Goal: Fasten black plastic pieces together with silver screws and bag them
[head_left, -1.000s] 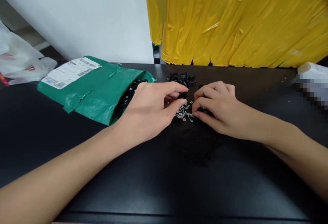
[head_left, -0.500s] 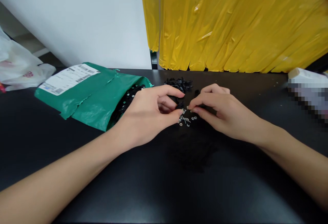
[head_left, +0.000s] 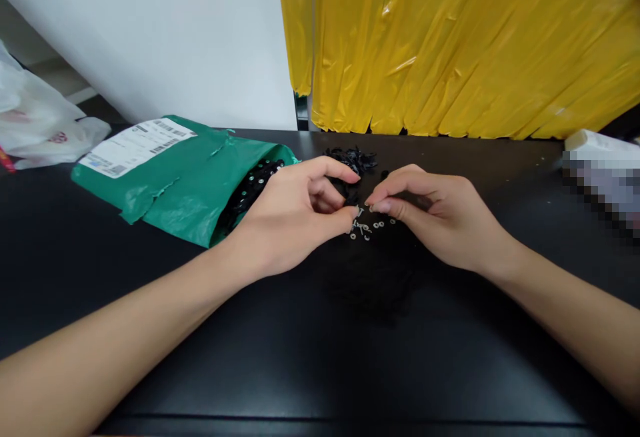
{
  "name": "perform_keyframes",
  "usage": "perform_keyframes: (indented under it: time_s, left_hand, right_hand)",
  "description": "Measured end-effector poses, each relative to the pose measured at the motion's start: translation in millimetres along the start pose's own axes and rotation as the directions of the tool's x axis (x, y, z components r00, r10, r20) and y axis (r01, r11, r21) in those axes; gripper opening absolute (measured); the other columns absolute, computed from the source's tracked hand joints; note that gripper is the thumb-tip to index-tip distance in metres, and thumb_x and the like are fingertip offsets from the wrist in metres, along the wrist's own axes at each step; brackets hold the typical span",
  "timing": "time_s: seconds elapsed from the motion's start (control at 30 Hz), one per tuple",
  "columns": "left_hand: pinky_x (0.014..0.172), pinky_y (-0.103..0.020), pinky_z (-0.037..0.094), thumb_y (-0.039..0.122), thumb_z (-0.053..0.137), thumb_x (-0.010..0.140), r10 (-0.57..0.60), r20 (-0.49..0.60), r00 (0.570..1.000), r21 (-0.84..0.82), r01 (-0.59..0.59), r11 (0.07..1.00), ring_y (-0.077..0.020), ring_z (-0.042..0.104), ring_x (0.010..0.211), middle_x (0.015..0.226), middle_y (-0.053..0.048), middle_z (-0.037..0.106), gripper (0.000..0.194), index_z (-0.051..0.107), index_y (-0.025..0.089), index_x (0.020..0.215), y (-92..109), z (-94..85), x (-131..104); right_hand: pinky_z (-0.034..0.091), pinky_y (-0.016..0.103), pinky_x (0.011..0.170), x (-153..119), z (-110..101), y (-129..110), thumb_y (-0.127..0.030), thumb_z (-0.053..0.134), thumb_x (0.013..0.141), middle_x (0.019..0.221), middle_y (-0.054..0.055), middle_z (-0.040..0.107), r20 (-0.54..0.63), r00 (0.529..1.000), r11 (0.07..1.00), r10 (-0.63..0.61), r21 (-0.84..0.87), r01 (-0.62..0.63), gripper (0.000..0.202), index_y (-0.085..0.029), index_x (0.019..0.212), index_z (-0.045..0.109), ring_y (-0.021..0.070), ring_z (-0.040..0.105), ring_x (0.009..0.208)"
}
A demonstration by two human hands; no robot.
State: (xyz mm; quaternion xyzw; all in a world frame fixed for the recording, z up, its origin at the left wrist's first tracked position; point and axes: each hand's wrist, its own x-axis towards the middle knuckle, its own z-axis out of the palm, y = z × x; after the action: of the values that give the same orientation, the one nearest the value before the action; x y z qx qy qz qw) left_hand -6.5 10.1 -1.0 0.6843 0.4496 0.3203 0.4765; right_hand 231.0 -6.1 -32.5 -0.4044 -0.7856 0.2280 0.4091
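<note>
My left hand (head_left: 287, 214) curves over the dark table, its thumb and index finger apart. The thumb tip is close to a small silver screw (head_left: 361, 211) at the edge of a loose pile of screws (head_left: 361, 227). Thumb and index finger of my right hand (head_left: 435, 214) are pinched together just right of there; whatever they hold is too small to make out. Several silver washers (head_left: 379, 224) lie below these fingertips. Behind my left fingers is a heap of small black parts (head_left: 353, 157), partly hidden by that hand.
An open green mailing bag (head_left: 175, 184) with a white label lies at left, full of black parts with metal rings. Beyond it is a white plastic bag (head_left: 45, 130). A white box (head_left: 600, 147), partly blurred, sits at right. Yellow plastic sheeting (head_left: 425, 50) hangs behind the table (head_left: 320, 357).
My right hand has shifted slightly, its wrist turned, and one more washer shows beneath it. My left hand keeps nearly the same pose. The whole view has tilted a little.
</note>
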Motion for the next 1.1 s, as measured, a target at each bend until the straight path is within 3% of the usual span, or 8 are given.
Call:
perform_keyframes:
  time_s: [0.13,0.27,0.4,0.63,1.1]
  left_hand:
    - [0.065,-0.018,0.054,0.018,0.085,0.082,-0.006,0.004,1.0,-0.011,0.006,1.0,-0.0081,0.069,0.07,0.079,0.003,0.078,0.026,0.081,0.016,0.108,-1,1.7,1]
    - [0.073,-0.021,0.058,0.018,0.083,0.086,0.011,0.023,1.0,-0.033,-0.011,0.999,-0.0102,0.074,0.078,0.088,0.001,0.084,0.017,0.084,0.016,0.103,-2,3.8,1]
    - [0.073,-0.023,0.059,0.02,0.083,0.086,0.01,0.01,1.0,-0.042,-0.01,0.999,-0.0122,0.076,0.079,0.086,0.0,0.085,0.011,0.084,0.017,0.096,-3,5.4,-1]
    - [0.068,-0.019,0.057,0.017,0.084,0.08,0.0,-0.001,1.0,-0.103,0.0,0.995,-0.0108,0.075,0.073,0.079,0.002,0.084,0.006,0.081,0.016,0.085,1,9.5,-6]
    - [0.067,-0.016,0.058,0.009,0.083,0.077,0.032,0.025,0.999,-0.182,-0.027,0.983,-0.0088,0.074,0.07,0.077,0.004,0.082,0.01,0.08,0.017,0.082,-1,12.9,-8]
  right_hand:
    - [0.059,0.037,0.089,0,5,-3,-0.033,0.084,0.097,0.101,0.001,0.085,-0.022,0.999,0.994,0.035,0.102,-0.033,0.007,-0.03,0.101,0.088,0.0206,0.075,0.094]
    - [0.058,0.038,0.091,2,7,-3,-0.025,0.085,0.095,0.1,-0.001,0.086,-0.072,0.996,0.984,0.047,0.178,-0.034,0.009,-0.031,0.098,0.089,0.0197,0.076,0.097]
    - [0.059,0.034,0.087,3,8,-5,-0.026,0.092,0.089,0.097,-0.003,0.086,-0.112,0.984,0.958,0.136,0.268,-0.102,0.014,-0.033,0.101,0.09,0.0167,0.076,0.091]
    - [0.061,0.029,0.083,0,12,-11,-0.024,0.09,0.092,0.1,-0.002,0.081,-0.036,0.992,0.902,0.123,0.421,-0.097,0.013,-0.034,0.099,0.091,0.0135,0.075,0.093]
    - [0.06,0.03,0.08,1,12,-17,-0.018,0.091,0.089,0.1,-0.001,0.079,0.01,0.986,0.869,0.167,0.471,-0.152,0.015,-0.032,0.094,0.09,0.0152,0.074,0.093]
